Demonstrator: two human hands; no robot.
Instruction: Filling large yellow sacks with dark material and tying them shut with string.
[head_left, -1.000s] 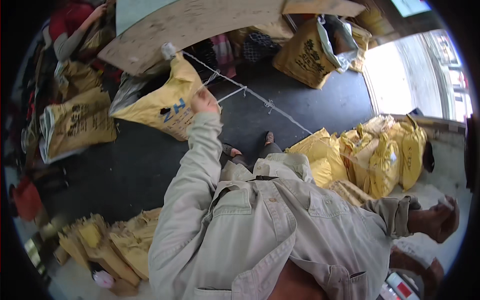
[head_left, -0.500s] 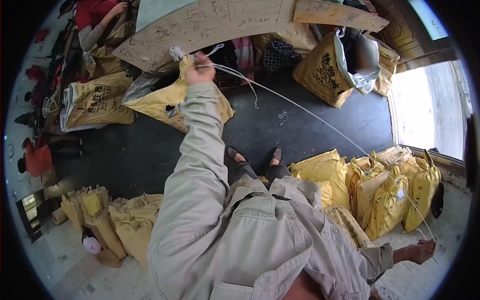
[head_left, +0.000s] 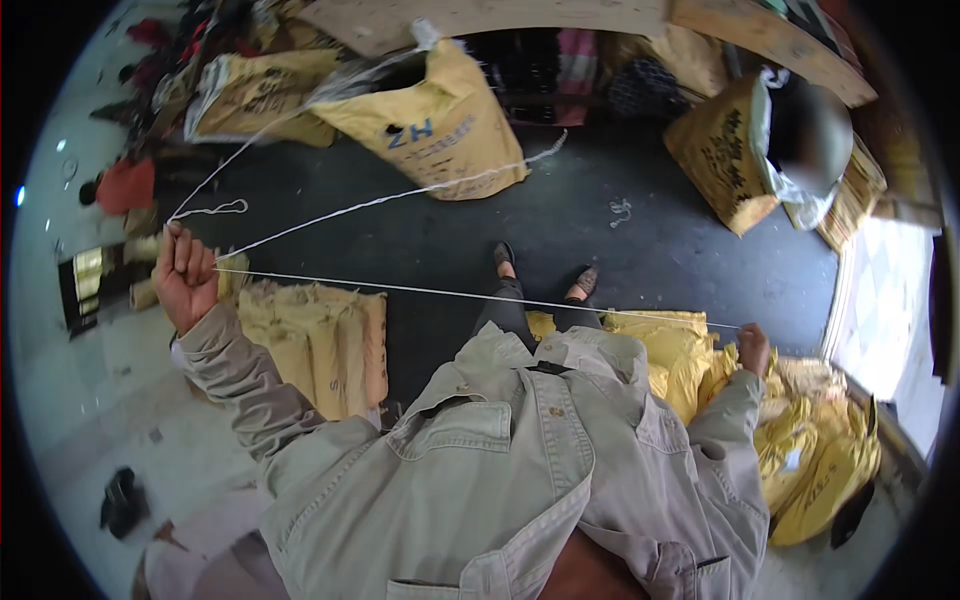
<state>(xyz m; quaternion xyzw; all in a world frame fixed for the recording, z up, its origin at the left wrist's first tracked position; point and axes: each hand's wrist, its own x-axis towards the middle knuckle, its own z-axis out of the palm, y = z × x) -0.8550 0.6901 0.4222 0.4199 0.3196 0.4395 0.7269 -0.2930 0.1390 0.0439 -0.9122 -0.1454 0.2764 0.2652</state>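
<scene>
My left hand (head_left: 186, 276) is out at the far left, fist closed on a white string (head_left: 470, 295). The string runs taut across my body to my right hand (head_left: 753, 347), which pinches its other end above a heap of yellow sacks (head_left: 800, 430). Two more strands rise from my left fist toward a filled yellow sack (head_left: 440, 125) lying on the dark floor at the top. Below my left arm stands a stack of flat tan sacks (head_left: 320, 340). My feet in sandals (head_left: 540, 270) show in the middle.
Another filled yellow sack (head_left: 255, 95) lies upper left and an open one (head_left: 725, 150) stands upper right beside a blurred round shape. Wooden boards (head_left: 500, 15) run along the top. A person in red (head_left: 125, 185) is at the left. Bright light falls at the right.
My left hand has swung from the sack at the top down and out to the far left, drawing the string long. My right hand now shows holding the other end.
</scene>
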